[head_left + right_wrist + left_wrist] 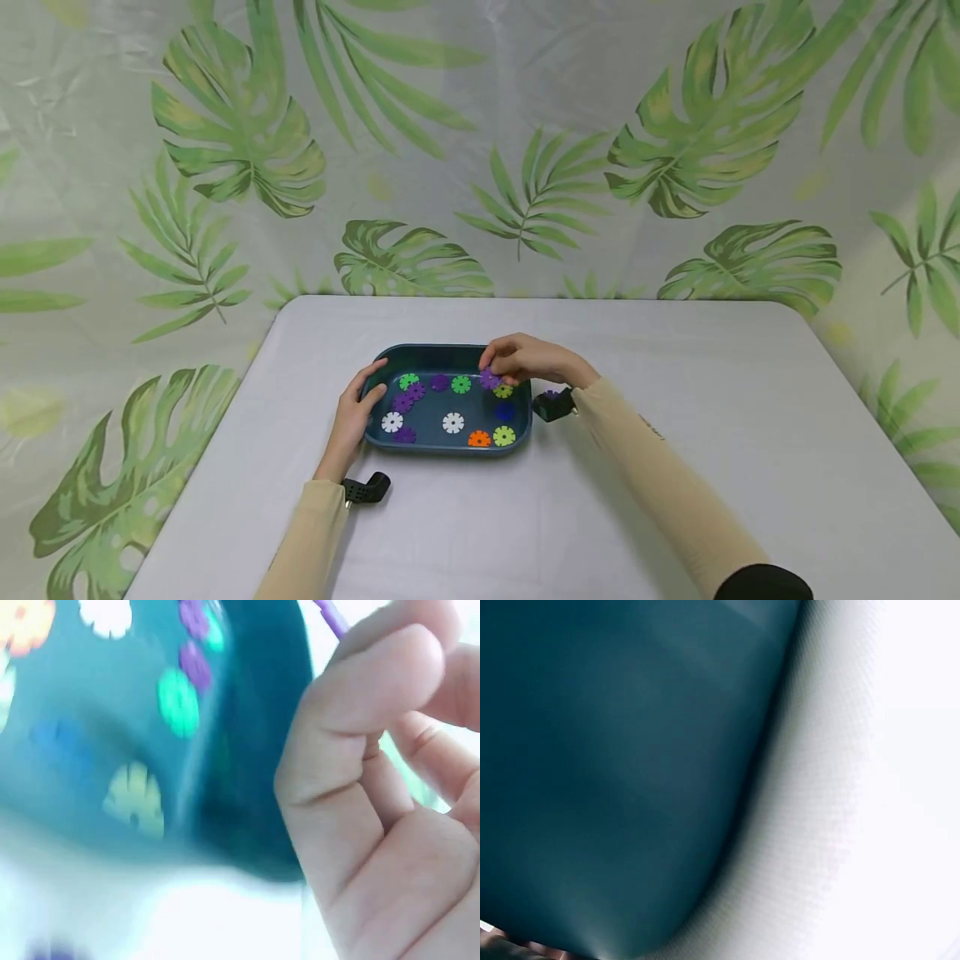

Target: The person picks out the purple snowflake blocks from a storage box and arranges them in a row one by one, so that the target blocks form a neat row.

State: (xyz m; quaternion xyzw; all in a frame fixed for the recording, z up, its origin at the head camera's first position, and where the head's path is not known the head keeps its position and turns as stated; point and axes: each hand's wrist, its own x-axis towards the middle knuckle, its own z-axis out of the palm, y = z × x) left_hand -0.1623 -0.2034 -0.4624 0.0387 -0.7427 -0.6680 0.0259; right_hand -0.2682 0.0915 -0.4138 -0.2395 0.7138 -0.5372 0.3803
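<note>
A dark teal tray (427,447) holds several notched, flower-shaped plastic discs. My left hand (351,421) grips the tray's left end, its thumb over the rim. Above the tray's back right part, my right hand (528,358) pinches a purple disc (490,379) between thumb and fingers; just its edge shows in the right wrist view. Beneath it lies a yellow-green disc (503,391), partly covered. Only the tray's outer wall (630,765) fills much of the left wrist view; the fingers there are mostly hidden.
Inside the tray lie a white disc (453,423), an orange disc (479,438), a blue disc (505,412) and a green disc (461,384), among others. Another purple disc (552,392) is on the white table (675,467), right of the tray, partly behind the wrist camera.
</note>
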